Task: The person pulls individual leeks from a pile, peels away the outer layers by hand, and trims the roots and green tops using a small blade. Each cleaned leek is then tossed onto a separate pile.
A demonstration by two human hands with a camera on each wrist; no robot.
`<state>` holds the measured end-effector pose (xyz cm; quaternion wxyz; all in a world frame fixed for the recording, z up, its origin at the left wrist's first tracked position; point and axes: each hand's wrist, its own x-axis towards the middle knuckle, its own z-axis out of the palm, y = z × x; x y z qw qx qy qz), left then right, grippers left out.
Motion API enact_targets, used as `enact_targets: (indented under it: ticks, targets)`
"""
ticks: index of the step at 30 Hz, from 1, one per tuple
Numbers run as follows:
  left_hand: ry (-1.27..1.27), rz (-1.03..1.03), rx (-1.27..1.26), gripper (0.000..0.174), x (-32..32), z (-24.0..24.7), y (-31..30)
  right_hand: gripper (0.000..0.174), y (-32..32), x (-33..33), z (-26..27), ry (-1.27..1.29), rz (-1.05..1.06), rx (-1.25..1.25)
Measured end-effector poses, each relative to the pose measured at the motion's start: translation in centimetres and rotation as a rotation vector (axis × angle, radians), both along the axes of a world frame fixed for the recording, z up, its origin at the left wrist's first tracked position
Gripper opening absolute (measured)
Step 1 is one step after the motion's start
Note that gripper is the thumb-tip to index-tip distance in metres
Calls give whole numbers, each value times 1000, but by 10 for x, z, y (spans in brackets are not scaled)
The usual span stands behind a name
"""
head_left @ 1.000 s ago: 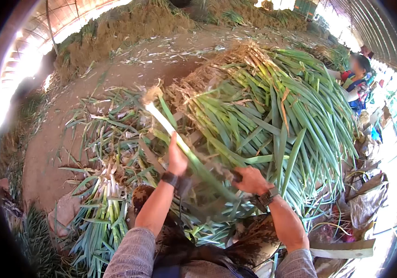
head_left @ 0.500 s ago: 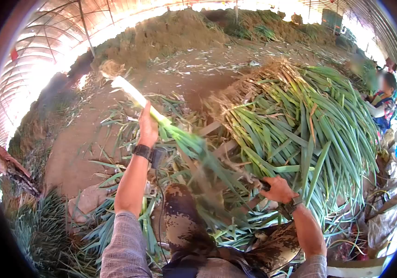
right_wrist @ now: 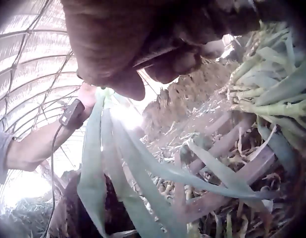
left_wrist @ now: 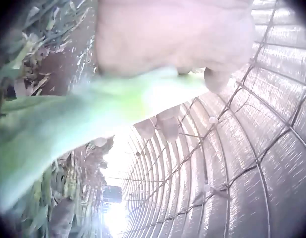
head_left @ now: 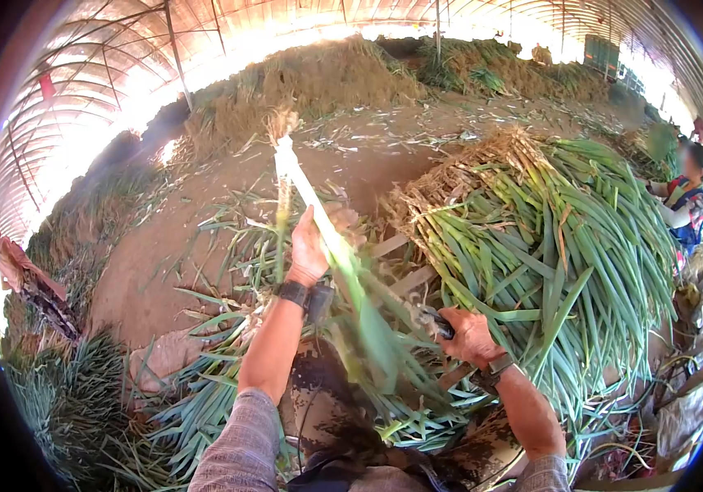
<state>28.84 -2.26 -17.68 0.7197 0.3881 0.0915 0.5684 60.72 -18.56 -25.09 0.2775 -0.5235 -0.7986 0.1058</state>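
Observation:
In the head view my left hand (head_left: 309, 250) grips a long green onion (head_left: 306, 190) by its white shank. Its shaggy roots (head_left: 282, 125) point up and away from me, and its green leaves (head_left: 372, 332) slope down toward my lap. A pale brownish strip (head_left: 283, 205) hangs beside the shank. My right hand (head_left: 468, 336) holds the dark handle (head_left: 441, 325) of a tool whose far end is blurred. In the left wrist view the onion (left_wrist: 108, 101) passes close under the hand. Long leaves (right_wrist: 126, 173) hang below my right hand (right_wrist: 108, 44) in the right wrist view.
A big heap of green onions (head_left: 548, 246) lies to the right, roots facing away. Trimmed leaves (head_left: 241, 238) litter the soil, and more onions (head_left: 204, 402) lie at left. Another person (head_left: 687, 197) sits beyond the heap. Root-side stacks (head_left: 310, 82) line the back.
My left hand swung the onion out to the left, then back right. A brownish strip now hangs beside the shank. My right hand keeps the dark handle low at the right. The head view tilted up.

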Motion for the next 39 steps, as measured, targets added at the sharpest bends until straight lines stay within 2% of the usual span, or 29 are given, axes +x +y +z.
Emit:
enact_targets:
  ticks: [4, 6, 8, 11, 12, 14, 15, 18, 20, 22, 24, 26, 27, 28, 30, 32, 33, 34, 36, 38, 39]
  targets:
    - [11, -28, -100, 53, 17, -41, 13, 33, 2, 5, -9, -21, 10, 55]
    - [21, 0, -184, 54, 34, -56, 14, 34, 1, 7, -5, -10, -35, -19]
    - [1, -78, -185, 55, 55, -48, 0, 36, 1, 8, -5, -17, -64, -43]
    - [44, -20, -347, 52, 80, -46, -12, 37, 1, 9, -7, 3, -116, -19]
    - [44, -24, -345, 52, 81, -70, 6, 37, 1, 10, -7, 23, -137, -3]
    - [59, 228, -303, 48, 82, -140, 55, 36, 3, 14, -11, 35, -175, -24]
    - [-48, 100, -340, 43, 83, -143, 50, 35, 4, 15, -12, 33, -189, -7]
    - [22, 130, -321, 43, 104, -106, 13, 36, 7, 18, -10, 27, -138, 60]
    - [516, 694, 219, 46, 109, -171, 46, 32, 14, 18, -17, 119, -250, 42]
    - [66, 209, -190, 52, 119, -119, 0, 31, 16, 23, -8, 55, -170, 37]
    - [81, 232, -342, 52, 130, -71, -27, 30, 12, 17, -4, 114, -188, 47]
    - [127, 287, -369, 55, 132, -103, -5, 32, 15, 23, -12, 74, -169, -21]
    - [220, 212, -353, 55, 125, -116, 1, 35, 16, 26, -15, 43, -193, -87]
    - [239, 337, -333, 59, 133, -114, 0, 35, 17, 28, -18, 38, -182, -84]
    - [272, 333, -362, 60, 127, -115, -6, 36, 14, 32, -22, 35, -143, -60]
    - [324, 509, -316, 60, 132, -131, 5, 37, 11, 29, -19, 45, -154, -84]
    - [369, 486, -248, 58, 127, -141, 7, 37, 10, 27, -20, 51, -137, -66]
    - [586, 607, 129, 42, 120, -143, -12, 37, 7, 27, -22, 56, -132, -55]
    - [553, 604, 107, 33, 112, -201, 27, 36, 3, 23, -8, 49, -133, -109]
    - [279, 322, -178, 29, 105, -145, -1, 37, 1, 21, -4, 113, -158, -82]
    - [262, 320, -213, 27, 107, -128, -9, 38, 5, 25, -12, 90, -139, -67]
